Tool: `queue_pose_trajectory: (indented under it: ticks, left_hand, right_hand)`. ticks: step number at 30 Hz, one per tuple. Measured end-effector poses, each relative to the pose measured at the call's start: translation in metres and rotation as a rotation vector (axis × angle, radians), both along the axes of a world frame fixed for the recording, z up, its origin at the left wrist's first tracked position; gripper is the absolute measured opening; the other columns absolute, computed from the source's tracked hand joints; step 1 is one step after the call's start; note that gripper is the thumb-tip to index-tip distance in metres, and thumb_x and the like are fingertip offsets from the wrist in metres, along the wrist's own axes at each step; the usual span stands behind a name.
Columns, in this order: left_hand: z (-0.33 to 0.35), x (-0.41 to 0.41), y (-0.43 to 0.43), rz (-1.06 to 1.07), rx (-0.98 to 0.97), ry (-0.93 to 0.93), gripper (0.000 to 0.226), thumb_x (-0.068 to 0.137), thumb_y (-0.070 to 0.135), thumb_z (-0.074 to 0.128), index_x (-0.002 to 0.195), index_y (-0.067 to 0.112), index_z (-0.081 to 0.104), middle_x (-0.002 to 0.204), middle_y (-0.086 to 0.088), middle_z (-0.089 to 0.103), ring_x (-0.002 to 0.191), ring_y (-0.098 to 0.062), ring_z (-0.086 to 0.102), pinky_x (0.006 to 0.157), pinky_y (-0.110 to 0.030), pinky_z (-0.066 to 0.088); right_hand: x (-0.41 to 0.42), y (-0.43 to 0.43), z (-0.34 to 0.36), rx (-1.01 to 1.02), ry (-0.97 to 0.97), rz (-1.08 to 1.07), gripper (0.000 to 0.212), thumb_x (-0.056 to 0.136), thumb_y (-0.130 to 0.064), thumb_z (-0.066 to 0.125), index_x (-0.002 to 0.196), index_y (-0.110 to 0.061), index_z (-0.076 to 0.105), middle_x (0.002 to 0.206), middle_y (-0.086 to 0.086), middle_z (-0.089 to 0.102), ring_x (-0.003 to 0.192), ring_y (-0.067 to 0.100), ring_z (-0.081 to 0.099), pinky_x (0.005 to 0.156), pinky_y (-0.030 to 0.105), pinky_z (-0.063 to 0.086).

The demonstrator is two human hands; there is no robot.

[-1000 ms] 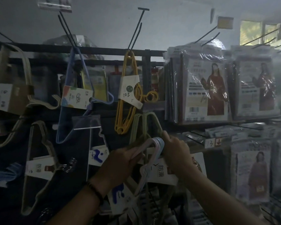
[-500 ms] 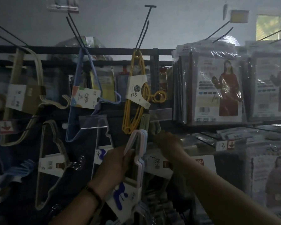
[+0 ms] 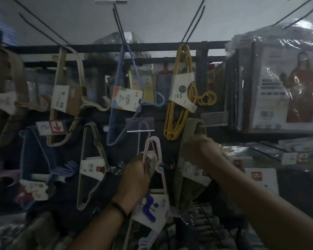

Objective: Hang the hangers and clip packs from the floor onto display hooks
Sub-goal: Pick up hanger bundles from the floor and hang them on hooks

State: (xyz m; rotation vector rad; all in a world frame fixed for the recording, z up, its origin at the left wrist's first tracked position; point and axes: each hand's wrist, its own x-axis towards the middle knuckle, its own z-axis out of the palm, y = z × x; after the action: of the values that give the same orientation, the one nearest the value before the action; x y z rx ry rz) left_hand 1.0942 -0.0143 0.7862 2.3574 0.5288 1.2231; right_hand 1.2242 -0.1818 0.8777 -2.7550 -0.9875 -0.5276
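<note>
Dim shop aisle facing a grey wall [image 3: 152, 20] and a dark display rack [image 3: 152, 46] with long wire hooks. At far left, blurred packs hang in shadow. Next, a beige hanger pack [image 3: 65, 98] hangs from the top rail, then a blue hanger pack [image 3: 123, 98]. Below the blue pack is a clear label holder [image 3: 140, 124] on a lower hook.

Just under that holder, at lower centre, the left hand [image 3: 135, 175] grips a pink hanger pack [image 3: 153, 143], fingers wrapped round its left edge. The pack's long axis runs nearly vertical, with its narrow end pointing up and its white card [image 3: 150, 208] below the hand. One second ago it leaned to the right; half a second ago it sat straight below the yellow hanger pack [image 3: 181, 98], which now hangs up and to its right.

Right of centre, the right hand [image 3: 201, 152] clasps an olive-green hanger pack [image 3: 190, 130] that hangs beside the pink one; a second ago this hand was at the pink pack's top. At far right are plastic-wrapped garment packs [image 3: 278, 87].
</note>
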Motion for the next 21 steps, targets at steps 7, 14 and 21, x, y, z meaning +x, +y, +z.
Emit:
queue_pose_trajectory:
  ticks: [7, 14, 21]
  left_hand:
    - [-0.003, -0.017, 0.034, 0.036, -0.080, -0.064, 0.027, 0.109, 0.042, 0.041, 0.093, 0.029, 0.058, 0.082, 0.007, 0.065, 0.074, -0.010, 0.063, 0.059, -0.026, 0.042]
    - [0.005, -0.034, 0.026, -0.081, -0.201, -0.143, 0.035, 0.105, 0.050, 0.048, 0.128, 0.025, 0.056, 0.110, 0.008, 0.070, 0.094, 0.000, 0.068, 0.074, -0.017, 0.054]
    - [-0.019, -0.074, 0.020, -0.128, 0.290, 0.005, 0.079, 0.109, 0.042, 0.044, 0.161, 0.039, -0.015, 0.168, 0.028, -0.020, 0.131, 0.034, 0.004, 0.102, -0.013, 0.040]
  right_hand:
    - [-0.071, 0.045, -0.037, 0.039, 0.348, 0.415, 0.044, 0.102, -0.062, 0.038, 0.118, -0.027, 0.060, 0.108, 0.003, 0.065, 0.094, 0.020, 0.065, 0.084, 0.043, 0.057]
    - [-0.080, 0.074, -0.073, 0.259, 0.200, 0.334, 0.033, 0.110, -0.038, 0.030, 0.118, -0.014, 0.051, 0.105, 0.015, 0.066, 0.087, 0.029, 0.063, 0.077, 0.043, 0.053]
    - [-0.073, 0.070, -0.063, 0.362, 0.139, 0.391, 0.012, 0.109, -0.039, 0.038, 0.119, -0.033, 0.036, 0.085, -0.001, 0.067, 0.070, 0.016, 0.068, 0.063, 0.040, 0.061]
